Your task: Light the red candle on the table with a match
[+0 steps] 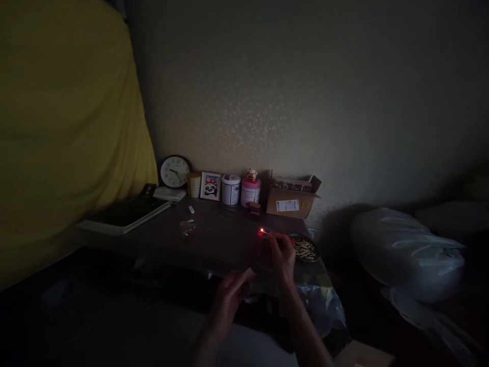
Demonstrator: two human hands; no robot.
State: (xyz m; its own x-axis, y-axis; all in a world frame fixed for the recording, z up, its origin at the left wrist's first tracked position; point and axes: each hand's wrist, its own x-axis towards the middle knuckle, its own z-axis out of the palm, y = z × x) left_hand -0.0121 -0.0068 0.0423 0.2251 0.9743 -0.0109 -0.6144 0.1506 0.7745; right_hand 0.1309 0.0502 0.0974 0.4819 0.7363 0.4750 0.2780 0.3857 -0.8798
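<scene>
My right hand (pixel 283 252) pinches a lit match (pixel 266 233) above the front right of the dark table. A small flame glows at its left tip, with a red glow around it; what lies just below is too dark to make out. Lower and to the left is my left hand (pixel 231 290), its fingers closed on a small pale flat piece (pixel 249 271), whose kind I cannot tell. Right beside my right hand sits a round dark dish (pixel 318 253) heaped with pale matchsticks (pixel 304 250). A bit of red shows between that hand and the dish.
Along the wall stand a round clock (pixel 175 171), a yellowish cup (pixel 194 185), a panda picture (pixel 211 186), two canisters (pixel 231 190), a figurine (pixel 251 174) and a cardboard box (pixel 290 203). Clear plastic (pixel 187 230) lies on the table (pixel 221 237). A plastic bag (pixel 405 250) is at right.
</scene>
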